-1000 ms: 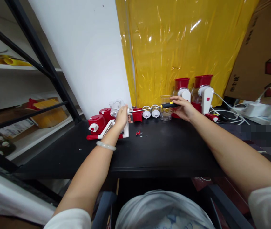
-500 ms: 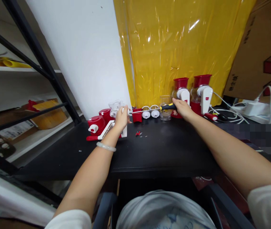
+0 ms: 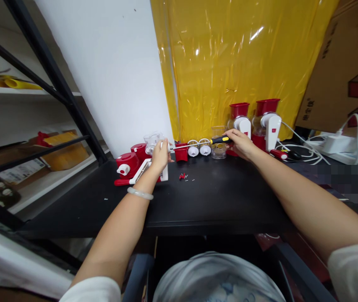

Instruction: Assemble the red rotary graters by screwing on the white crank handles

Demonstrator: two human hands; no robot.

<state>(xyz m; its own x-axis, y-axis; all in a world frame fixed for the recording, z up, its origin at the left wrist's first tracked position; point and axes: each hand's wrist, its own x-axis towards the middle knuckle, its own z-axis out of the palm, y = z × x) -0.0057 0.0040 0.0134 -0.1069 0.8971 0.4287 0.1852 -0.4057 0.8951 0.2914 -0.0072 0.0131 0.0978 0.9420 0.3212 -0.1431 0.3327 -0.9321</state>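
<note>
My right hand [image 3: 241, 143] is closed around the black-and-yellow handle of a screwdriver [image 3: 219, 140]. The screwdriver lies nearly level, its long metal shaft pointing left. At its tip my left hand [image 3: 160, 156] pinches a small white plastic part [image 3: 168, 147], mostly hidden by the fingers. Whether the tip sits inside that part I cannot tell. Below and left of my left hand is a white crank with a red grip [image 3: 122, 182]. Red round bases [image 3: 127, 164] stand behind it. Small screws and red bits [image 3: 182, 176] lie on the black table [image 3: 210, 205].
A red container [image 3: 181, 153], two white-ended drums [image 3: 193, 150] and a clear plastic housing [image 3: 219, 152] stand at the back. Two red-and-white rotary graters [image 3: 267, 126] are on the right, near white cables and a power strip [image 3: 339, 144]. A black metal frame [image 3: 56, 84] borders the left.
My right hand has shifted slightly left, and its fingers have changed position on the screwdriver handle. My left hand stays in place with the white part.
</note>
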